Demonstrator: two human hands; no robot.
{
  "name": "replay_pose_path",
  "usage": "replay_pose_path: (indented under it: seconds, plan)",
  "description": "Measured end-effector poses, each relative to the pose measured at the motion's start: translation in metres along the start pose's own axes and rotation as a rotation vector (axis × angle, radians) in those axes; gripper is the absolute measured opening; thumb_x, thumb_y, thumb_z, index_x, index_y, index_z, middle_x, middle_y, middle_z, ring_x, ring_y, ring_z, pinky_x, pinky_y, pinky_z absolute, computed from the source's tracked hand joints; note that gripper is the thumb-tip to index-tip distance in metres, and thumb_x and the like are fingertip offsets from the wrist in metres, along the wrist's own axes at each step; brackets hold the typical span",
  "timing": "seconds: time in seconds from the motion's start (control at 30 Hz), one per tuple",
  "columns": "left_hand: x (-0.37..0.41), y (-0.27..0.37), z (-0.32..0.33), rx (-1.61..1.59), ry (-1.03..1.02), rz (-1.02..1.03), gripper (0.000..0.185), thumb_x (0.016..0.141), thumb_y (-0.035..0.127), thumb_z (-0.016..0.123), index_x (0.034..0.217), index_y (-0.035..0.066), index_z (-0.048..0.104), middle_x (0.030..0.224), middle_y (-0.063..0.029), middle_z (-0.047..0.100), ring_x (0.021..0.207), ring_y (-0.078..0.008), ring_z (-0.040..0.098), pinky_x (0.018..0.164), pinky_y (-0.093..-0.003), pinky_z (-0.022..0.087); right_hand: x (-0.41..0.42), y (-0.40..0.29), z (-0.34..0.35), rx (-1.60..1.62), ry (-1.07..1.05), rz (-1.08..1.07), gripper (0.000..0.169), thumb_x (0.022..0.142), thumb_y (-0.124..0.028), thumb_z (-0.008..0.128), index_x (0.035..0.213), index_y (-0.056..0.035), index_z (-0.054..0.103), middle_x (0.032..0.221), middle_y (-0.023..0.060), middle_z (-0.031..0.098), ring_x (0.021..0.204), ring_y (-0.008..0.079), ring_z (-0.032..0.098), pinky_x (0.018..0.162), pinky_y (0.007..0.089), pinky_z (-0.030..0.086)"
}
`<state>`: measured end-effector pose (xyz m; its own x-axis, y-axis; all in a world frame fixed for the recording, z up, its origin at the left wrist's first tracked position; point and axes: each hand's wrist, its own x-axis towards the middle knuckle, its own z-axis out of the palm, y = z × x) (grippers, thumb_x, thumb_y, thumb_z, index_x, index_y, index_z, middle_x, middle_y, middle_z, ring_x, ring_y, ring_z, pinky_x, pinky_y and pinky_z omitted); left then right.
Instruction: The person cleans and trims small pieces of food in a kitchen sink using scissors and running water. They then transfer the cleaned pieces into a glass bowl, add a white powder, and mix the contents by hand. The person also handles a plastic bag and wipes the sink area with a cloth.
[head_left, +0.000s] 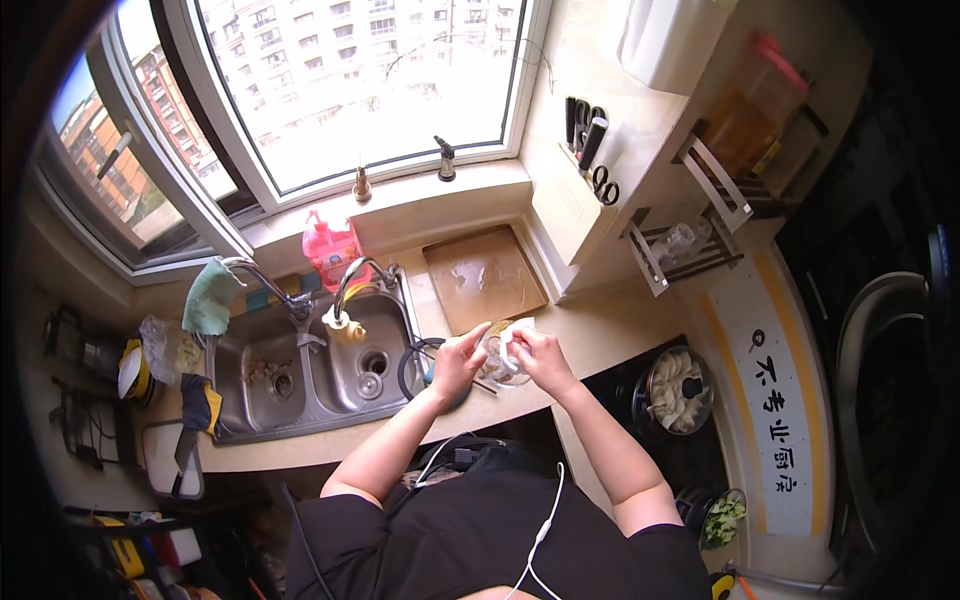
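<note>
On the counter in front of me a clear glass bowl (516, 381) stands between my two hands, with some pale contents that I cannot make out. My right hand (541, 365) pinches a small white thing (513, 351), like a packet or a sheet, over the bowl. At the bowl's left side is my left hand (457, 366), fingers bent towards the rim; whether it holds anything is hidden. Beneath and beside the left hand lies a dark round rim (407, 379), perhaps of a pan or lid, and a thin dark stick (485, 387) juts out near the bowl.
A double steel sink (307, 420) with taps lies left. Behind the bowl is a wet brown board (486, 274); a knife block (568, 214) with knives and scissors stands at right. Dumplings fill a glass-lidded pan (679, 390) on the hob, near a pot of chopped greens (724, 520).
</note>
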<state>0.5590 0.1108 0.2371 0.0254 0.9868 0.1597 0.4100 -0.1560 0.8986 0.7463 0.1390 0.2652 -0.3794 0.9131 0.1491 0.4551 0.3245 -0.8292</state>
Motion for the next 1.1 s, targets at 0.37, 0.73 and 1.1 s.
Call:
replay_pose_path:
  seconds: [0.37, 0.73, 1.1]
  plan:
    - [0.008, 0.012, 0.015, 0.114, 0.091, 0.208, 0.035, 0.080, 0.011, 0.061, 0.114, 0.011, 0.065, 0.057, -0.0100, 0.053, 0.054, -0.0199, 0.050, 0.056, -0.0325, 0.044, 0.012, 0.052, 0.043, -0.205, -0.176, 0.257, 0.028, 0.090, -0.018, 0.044, 0.108, 0.0035, 0.051, 0.108, 0.0284, 0.058, 0.099, 0.0370, 0.060, 0.082, 0.0443, 0.048]
    - [0.002, -0.008, 0.016, 0.067, -0.036, 0.038, 0.034, 0.081, 0.013, 0.062, 0.114, 0.014, 0.066, 0.054, -0.0034, 0.051, 0.050, -0.0066, 0.046, 0.048, -0.0257, 0.039, 0.000, 0.061, 0.075, 0.707, -0.392, 0.760, 0.024, 0.093, -0.017, 0.044, 0.108, -0.0050, 0.059, 0.093, 0.0038, 0.061, 0.082, 0.0117, 0.057, 0.070, 0.0263, 0.047]
    - [0.005, -0.020, -0.008, -0.090, -0.047, -0.065, 0.049, 0.077, 0.008, 0.060, 0.126, 0.012, 0.057, 0.053, -0.0003, 0.043, 0.050, -0.0068, 0.039, 0.050, -0.0251, 0.038, 0.017, 0.011, 0.011, -0.102, -0.037, 0.146, 0.021, 0.089, -0.015, 0.049, 0.100, 0.0013, 0.055, 0.086, 0.0225, 0.063, 0.084, 0.0371, 0.063, 0.073, 0.0403, 0.049]
